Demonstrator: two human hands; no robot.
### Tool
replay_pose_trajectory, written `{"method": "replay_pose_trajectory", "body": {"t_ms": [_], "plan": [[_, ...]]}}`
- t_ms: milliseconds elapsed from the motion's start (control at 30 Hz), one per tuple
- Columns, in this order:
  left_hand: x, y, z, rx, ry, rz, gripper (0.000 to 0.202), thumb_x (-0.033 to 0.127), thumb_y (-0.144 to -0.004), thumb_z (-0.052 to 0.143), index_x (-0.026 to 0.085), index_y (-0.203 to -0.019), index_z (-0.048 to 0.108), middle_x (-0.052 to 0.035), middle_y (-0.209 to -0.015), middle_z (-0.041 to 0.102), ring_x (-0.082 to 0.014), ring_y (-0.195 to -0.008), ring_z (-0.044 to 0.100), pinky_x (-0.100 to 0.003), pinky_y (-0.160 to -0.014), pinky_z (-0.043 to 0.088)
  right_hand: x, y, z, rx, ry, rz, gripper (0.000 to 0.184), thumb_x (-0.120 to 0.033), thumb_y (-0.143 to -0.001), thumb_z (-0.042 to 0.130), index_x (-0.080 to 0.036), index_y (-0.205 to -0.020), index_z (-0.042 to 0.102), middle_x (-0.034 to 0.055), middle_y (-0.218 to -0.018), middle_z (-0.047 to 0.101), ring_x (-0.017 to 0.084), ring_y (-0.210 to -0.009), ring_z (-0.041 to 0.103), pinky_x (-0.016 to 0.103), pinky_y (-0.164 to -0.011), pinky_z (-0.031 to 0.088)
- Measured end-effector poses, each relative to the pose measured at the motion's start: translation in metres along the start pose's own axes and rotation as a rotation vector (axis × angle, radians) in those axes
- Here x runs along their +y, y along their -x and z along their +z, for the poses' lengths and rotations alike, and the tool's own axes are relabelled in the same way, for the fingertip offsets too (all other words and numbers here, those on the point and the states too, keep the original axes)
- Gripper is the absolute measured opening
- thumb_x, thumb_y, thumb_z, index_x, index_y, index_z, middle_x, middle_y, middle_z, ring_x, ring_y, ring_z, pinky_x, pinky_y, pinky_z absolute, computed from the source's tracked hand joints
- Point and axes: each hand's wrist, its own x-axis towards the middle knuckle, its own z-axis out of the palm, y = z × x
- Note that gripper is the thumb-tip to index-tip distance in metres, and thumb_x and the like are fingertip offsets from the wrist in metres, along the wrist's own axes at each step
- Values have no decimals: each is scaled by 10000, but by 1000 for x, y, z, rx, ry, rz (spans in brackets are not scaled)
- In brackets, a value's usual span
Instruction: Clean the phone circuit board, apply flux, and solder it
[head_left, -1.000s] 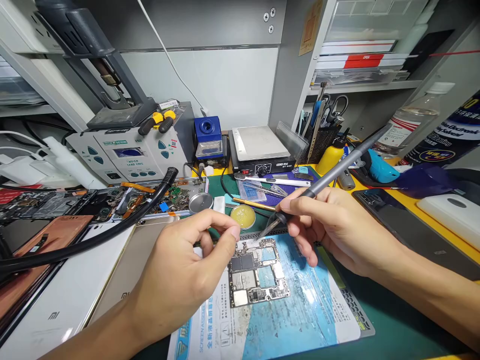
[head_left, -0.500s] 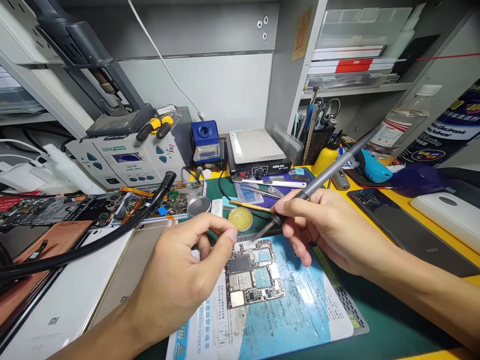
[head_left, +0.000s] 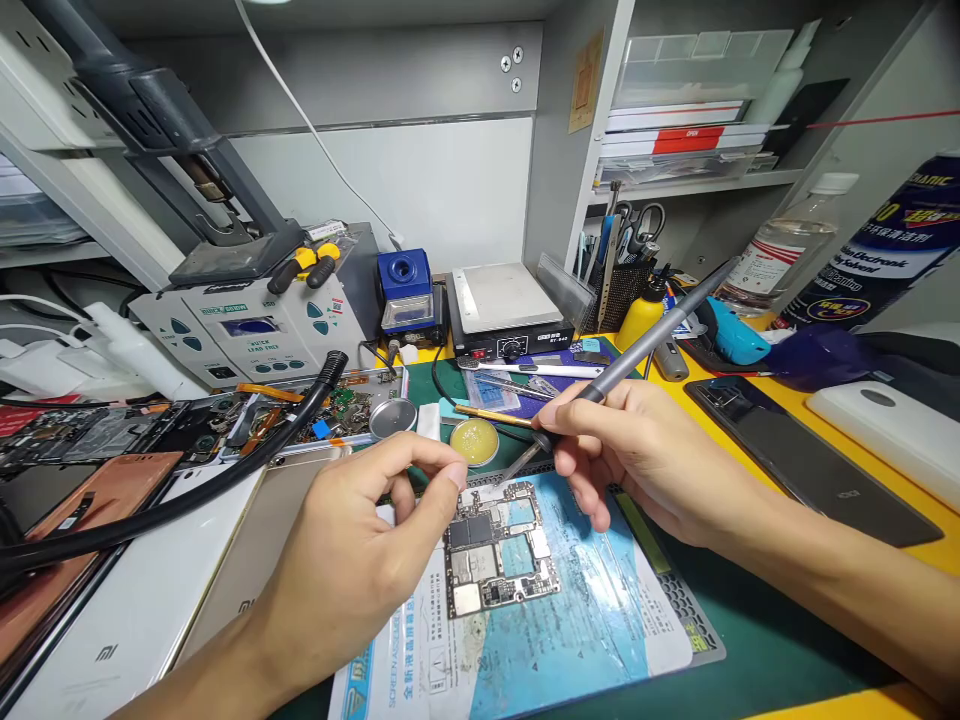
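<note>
In my right hand [head_left: 637, 440] is a grey soldering iron [head_left: 649, 342], held like a pen with its handle slanting up to the right. Its thin metal tip is at the top edge of a phone circuit board [head_left: 474, 565], though contact is hard to confirm. My left hand [head_left: 367, 545] is closed in a pinch at the board's upper left; whatever the fingertips hold, if anything, is too small to make out. The board lies flat on a blue and white printed sheet [head_left: 592, 600]. Just behind it sits an open tin of yellow paste [head_left: 474, 441].
A soldering station [head_left: 277, 325] with a black hose [head_left: 225, 510] stands at the left, above several phones. A hot plate [head_left: 502, 300] is at the back, near a yellow bottle [head_left: 641, 318]. A dark phone [head_left: 810, 455] lies on the right.
The soldering iron's tip has moved down and left to the board's top edge. My left hand keeps its pinch. The whole view has shifted slightly.
</note>
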Motion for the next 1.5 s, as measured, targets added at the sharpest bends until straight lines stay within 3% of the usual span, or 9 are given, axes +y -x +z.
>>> {"method": "replay_pose_trajectory", "body": {"t_ms": [300, 933, 1233, 1500], "plan": [[2, 0, -1, -5, -12, 14, 174, 332, -910, 614, 265, -831, 754, 48, -630, 697, -116, -528, 601, -197, -460, 422, 0, -1, 0, -9, 6, -4, 290, -267, -772, 739, -142, -532, 634, 18, -470, 607, 121, -329, 573, 185, -319, 441], [-2, 1, -1, -43, -49, 23, 156, 324, -954, 608, 264, -909, 745, 54, -680, 686, -115, -570, 600, -207, -525, 455, 0, 0, 0, -12, 10, -6, 277, -276, -794, 734, -141, -570, 640, 16, -500, 622, 117, -338, 574, 189, -332, 447], [3, 1, 0, 15, -50, 80, 147, 260, -916, 627, 271, -819, 736, 87, -588, 620, -88, -496, 541, -206, -517, 415, -2, 0, 1, -4, 5, -2, 278, -266, -782, 737, -142, -556, 634, 12, -489, 614, 120, -330, 576, 186, -324, 441], [2, 0, 0, 16, -57, 71, 142, 279, -924, 627, 272, -843, 743, 85, -587, 615, -95, -503, 546, -222, -524, 409, -1, -1, 1, -9, 9, -1, 282, -274, -785, 738, -142, -555, 641, 15, -468, 609, 121, -331, 573, 185, -328, 442]]}}
